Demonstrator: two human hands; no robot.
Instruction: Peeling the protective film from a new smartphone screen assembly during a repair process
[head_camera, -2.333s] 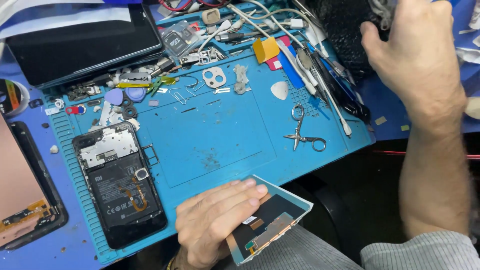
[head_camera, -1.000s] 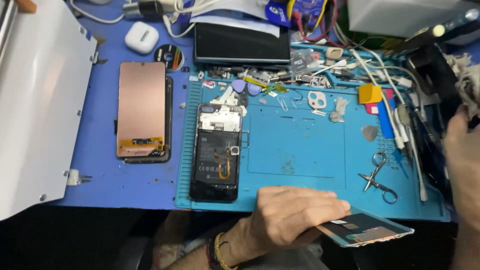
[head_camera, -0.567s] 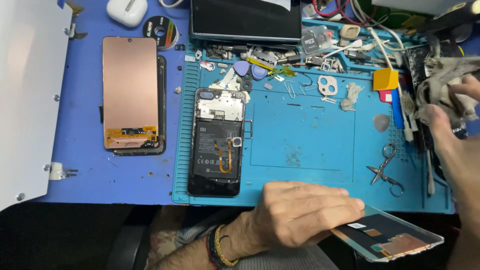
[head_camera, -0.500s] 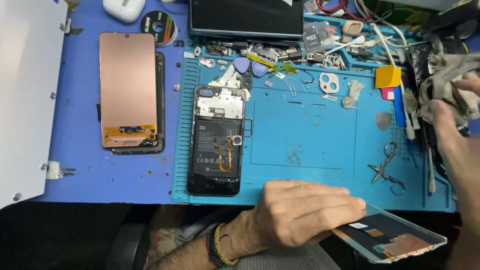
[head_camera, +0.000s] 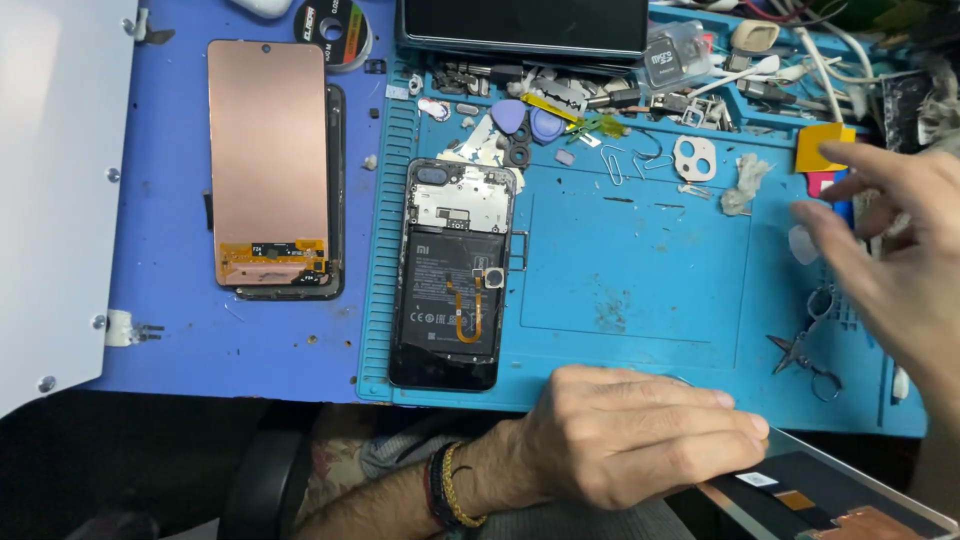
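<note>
1. The screen panel (head_camera: 830, 500) lies at the near right corner of the blue mat (head_camera: 640, 270), hanging off its near edge. It is thin, flat and rectangular, with a pale rim, a dark back, a white sticker and copper-coloured foil.
2. The left hand (head_camera: 630, 440) rests on the panel's left end, palm down, fingers (head_camera: 700, 420) laid close together and flat, pointing right. They press on it; they do not pinch it.
3. The panel's long axis runs from under these fingers away to the right and slightly nearer the person, so most of it lies to the right of the fingertips. The left hand is clearly the nearer one.
4. The right hand (head_camera: 890, 270) hovers above the right edge of the mat, fingers spread and loosely curved, holding nothing that I can make out. It is blurred.
5. Just under and beside it lie small scissors (head_camera: 805, 345), steel, with looped handles, and a yellow square (head_camera: 822, 148) farther back.
6. At the left part of the mat sits an opened phone (head_camera: 458, 275), upright to the view, its black battery, orange flex strip and metal shields bare.
7. Farther left, on the darker blue counter (head_camera: 170, 330), another phone screen (head_camera: 268, 165) lies face down, smooth and copper-pink.
8. Along the far edge are scattered screws, picks and metal bits, and a dark tablet (head_camera: 525, 25).
</note>
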